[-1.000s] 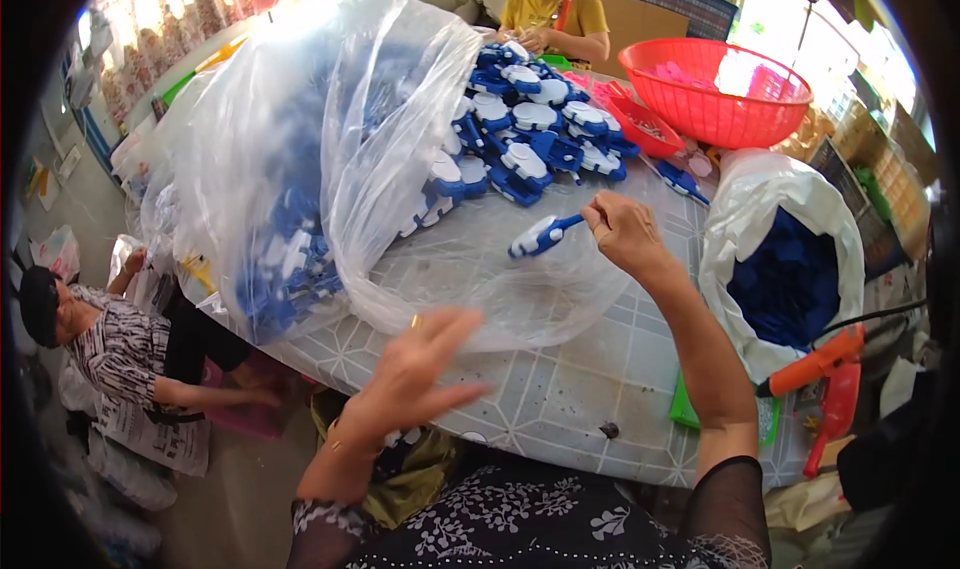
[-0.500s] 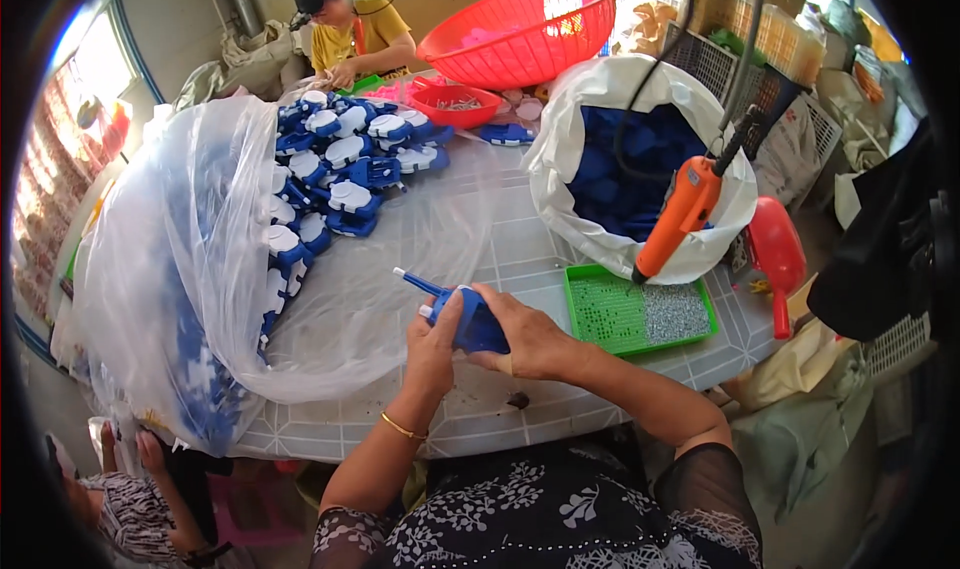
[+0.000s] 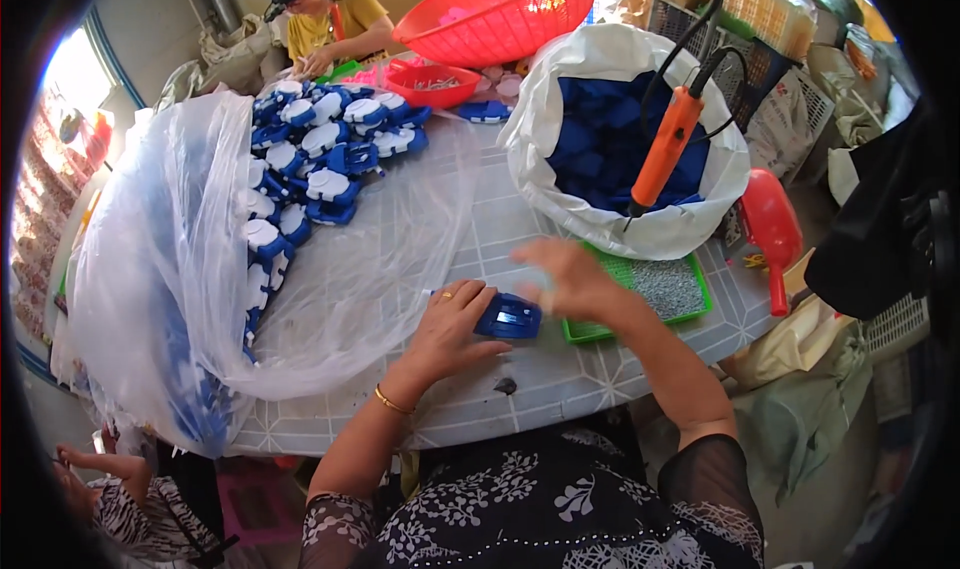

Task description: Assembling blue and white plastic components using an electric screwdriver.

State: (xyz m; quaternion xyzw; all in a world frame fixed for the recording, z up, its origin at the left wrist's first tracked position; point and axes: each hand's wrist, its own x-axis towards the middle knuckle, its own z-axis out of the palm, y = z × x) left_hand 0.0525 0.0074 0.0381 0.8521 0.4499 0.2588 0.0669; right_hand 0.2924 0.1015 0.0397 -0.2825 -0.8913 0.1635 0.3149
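My left hand (image 3: 452, 327) lies over a blue plastic housing (image 3: 512, 317), its fingers closed on the left end. The housing rests on the table with a hollow, glossy face up. Blurred by motion, my right hand (image 3: 578, 281) hovers just right of it, by the left edge of a green tray (image 3: 572, 331). Its fingers look spread, and nothing shows in them. Small silvery screws (image 3: 668, 287) fill the tray's right part. Above the tray hangs an orange electric screwdriver (image 3: 668, 149), tip down, before a white sack (image 3: 520, 159) of blue parts (image 3: 600, 159).
Many blue-and-white plastic pieces (image 3: 325, 139) spill from a clear plastic bag (image 3: 160, 269) at left. A red scoop (image 3: 772, 224) lies at the right edge. Across the table a person (image 3: 335, 29) works near a red basket (image 3: 480, 19). A small dark lump (image 3: 506, 385) lies near the front.
The housing has come down to the table, turned over and shifted right. My right hand has let go of it and moved right toward the tray. The view has shifted slightly.
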